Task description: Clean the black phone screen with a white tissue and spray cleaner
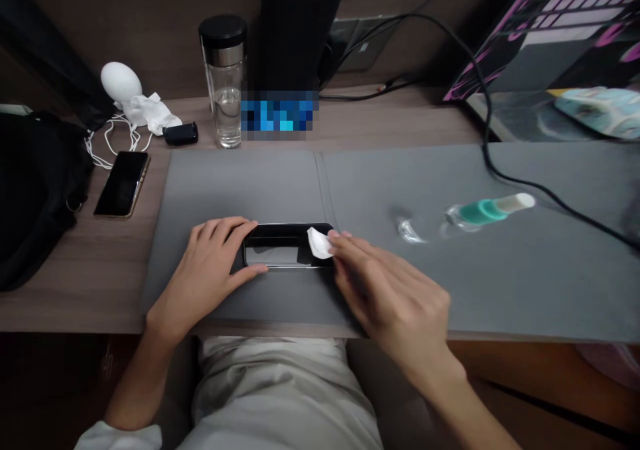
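A phone (pixel 280 254) with a dark, glossy screen lies flat and sideways on the grey desk mat (pixel 240 183). My left hand (pixel 207 267) grips its left end, thumb on the near edge and fingers at the far edge. Over the right end of the screen, my right hand (pixel 395 300) pinches a small folded white wipe (pixel 319 244) between thumb and fingers. The wipe appears to touch the glass, and my right hand hides the phone's right corner. Farther right on the mat lie a small bottle with a teal band (pixel 483 211) and a clear cap (pixel 411 231).
Behind the mat stands a glass water bottle (pixel 229 97) beside a tall black object (pixel 297 37). A second phone (pixel 123 185), a white cable (pixel 111 137) and a black bag (pixel 40 190) are at left. A black cord (pixel 487 137) crosses the mat's right side.
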Available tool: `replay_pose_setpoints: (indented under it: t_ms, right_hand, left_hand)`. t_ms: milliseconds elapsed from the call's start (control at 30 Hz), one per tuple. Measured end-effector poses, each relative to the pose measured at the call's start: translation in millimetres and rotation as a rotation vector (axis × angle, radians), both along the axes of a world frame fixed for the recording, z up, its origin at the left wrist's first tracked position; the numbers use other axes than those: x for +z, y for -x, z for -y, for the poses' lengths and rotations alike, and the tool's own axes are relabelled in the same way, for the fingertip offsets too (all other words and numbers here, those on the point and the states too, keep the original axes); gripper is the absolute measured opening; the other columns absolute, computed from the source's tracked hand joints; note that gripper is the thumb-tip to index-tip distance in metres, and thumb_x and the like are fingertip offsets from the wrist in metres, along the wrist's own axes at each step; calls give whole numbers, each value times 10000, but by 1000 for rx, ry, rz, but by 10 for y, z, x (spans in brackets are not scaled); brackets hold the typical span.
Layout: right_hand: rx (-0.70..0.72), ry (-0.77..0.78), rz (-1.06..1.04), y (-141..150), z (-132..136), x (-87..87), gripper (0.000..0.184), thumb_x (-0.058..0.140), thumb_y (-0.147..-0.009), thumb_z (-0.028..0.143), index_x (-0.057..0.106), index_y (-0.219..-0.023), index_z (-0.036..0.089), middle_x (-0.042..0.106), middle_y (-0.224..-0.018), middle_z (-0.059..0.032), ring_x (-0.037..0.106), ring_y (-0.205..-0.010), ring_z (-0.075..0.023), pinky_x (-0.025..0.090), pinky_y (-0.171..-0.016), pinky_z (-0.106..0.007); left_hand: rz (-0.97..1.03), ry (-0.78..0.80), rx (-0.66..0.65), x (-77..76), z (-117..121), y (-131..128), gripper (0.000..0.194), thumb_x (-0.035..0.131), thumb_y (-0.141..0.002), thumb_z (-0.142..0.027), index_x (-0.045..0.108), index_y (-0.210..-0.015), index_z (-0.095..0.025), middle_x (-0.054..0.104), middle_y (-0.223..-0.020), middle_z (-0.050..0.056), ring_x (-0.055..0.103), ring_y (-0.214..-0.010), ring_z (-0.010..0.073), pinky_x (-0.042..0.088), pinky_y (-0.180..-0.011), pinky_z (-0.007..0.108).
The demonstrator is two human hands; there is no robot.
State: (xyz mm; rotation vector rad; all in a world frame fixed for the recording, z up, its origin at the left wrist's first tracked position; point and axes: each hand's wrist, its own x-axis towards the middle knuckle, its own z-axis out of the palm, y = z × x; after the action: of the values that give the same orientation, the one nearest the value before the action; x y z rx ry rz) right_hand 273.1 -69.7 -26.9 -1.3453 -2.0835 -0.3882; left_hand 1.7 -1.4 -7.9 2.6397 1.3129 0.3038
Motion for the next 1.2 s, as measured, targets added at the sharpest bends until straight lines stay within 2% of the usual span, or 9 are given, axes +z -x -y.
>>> replay_pose_setpoints:
  t_ms: [133,300,433,633,800,967,1200]
  right_hand:
    - [107,87,83,52,-26,-13,397,663,-985,66,636,-1377,119,695,-1466,-158,683,-1354,-276,545,-1181,-442]
    - [181,212,164,35,-35,-81,622,606,-1065,238,400,-1632,84,556,-1614,-164,522,-1519,-297,450,-1275,-512]
    - [170,327,140,65,-17,-132,677,507,-1106,284,250,-1698,82,430,-1701,-181,400,-1596,-303,423,-1290,-550]
    - [110,370,76,102,-40,-150,730,471,-1116,293,116,-1735,138,375,-1734,-179,334,-1628,-292,390,-1308,-558]
    - [69,406,93,148,37,-133,755,476,-1113,295,83,-1738,137,333,-1751,-191,316,-1634,-310,393,-1308,-554]
    - [51,401,127,154,126,-85,736,468,-1114,322,135,-1726,84,350,-1736,-220,333,-1625,-334,374,-1311,-576]
    - [166,391,84,-116,113,50,624,454,-1117,257,272,-1711,195,456,-1700,-92,374,-1610,-264,295,-1353,-558]
  left_hand:
    - [1,7,-4,-3,-1,4,614,636,-1032,-566,488,-1533,-242,587,-1523,100,540,-1379,295,396,-1152,466]
    - [-6,2,-9,-3,7,-3,618,635,-1031,-569,492,-1527,-229,590,-1522,105,545,-1369,299,402,-1146,467]
    - [-2,1,-7,2,7,-11,611,622,-1035,-577,502,-1519,-224,597,-1515,112,553,-1362,305,408,-1146,475]
    - [-1,-1,-3,9,6,-22,621,642,-1027,-570,503,-1518,-216,598,-1513,112,551,-1365,301,407,-1153,478]
    - [9,16,1,7,9,-17,619,648,-1026,-567,501,-1525,-232,591,-1521,108,543,-1384,301,403,-1161,481]
    - [2,15,-5,9,5,-21,619,639,-1032,-563,488,-1532,-231,586,-1525,107,539,-1383,298,395,-1160,470]
    - [-11,15,-9,21,15,-22,629,651,-1027,-556,483,-1530,-216,587,-1523,109,540,-1374,298,388,-1159,465]
